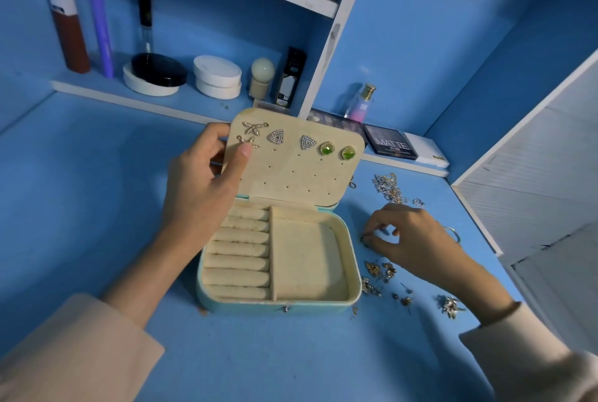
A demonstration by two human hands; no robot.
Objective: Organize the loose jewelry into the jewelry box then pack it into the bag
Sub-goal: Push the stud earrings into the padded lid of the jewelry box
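Holding the lid (291,175) of the box (278,304) by its left edge, the left hand (200,181) sits left of centre, thumb pressed on the lid's inner face and fingers curled behind it. The lid stands upright and open at the middle of the frame. Pinned along its top row are two star earrings (254,127), two triangle earrings (276,136) and two green earrings (327,148); the thumb tip lies just below the lower star. The box rests on the blue table (97,191), its base showing ring rolls (241,249) on the left and a bare compartment (307,259) on the right.

The right hand (411,236) is lower right of centre, just beside the box, palm down. Its thumb and forefinger pinch a piece (364,240) on the table, too small to make out. Loose studs (378,272) lie scattered just below that hand, a flower-shaped item (449,306) lies further right, and a tangle of chains (388,189) lies above the hand. A hoop (454,233) peeks out behind the wrist.

At upper left a shelf (97,91) carries tubes, round compacts and a sponge. Right of the lid are a palette (390,142) marked MATTE and a perfume bottle (362,104).
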